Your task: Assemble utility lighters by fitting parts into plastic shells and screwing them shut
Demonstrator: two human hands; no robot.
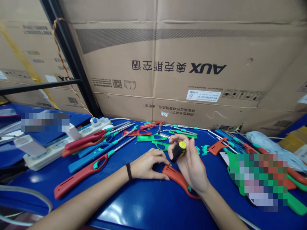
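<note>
My right hand (195, 171) is closed round a screwdriver (178, 152) with a black and yellow handle. Its thin shaft slants down to the end of an orange lighter (178, 179) lying on the blue table. Fingers and thumb of my left hand (150, 164) pinch that same end, steadying it against the table. The far part of this lighter, with a bit of teal trigger, runs under my right wrist. Just beyond my hands lie green lighter shells (152, 137) and red lighter shells (151, 125).
On the left, red and blue long lighters (88, 159) lie beside a white power strip (56, 149) with plugs. Small teal parts (204, 150) are scattered behind my right hand. Further right are an orange shell (217, 146) and a blurred pile. A large cardboard box (168, 41) stands behind.
</note>
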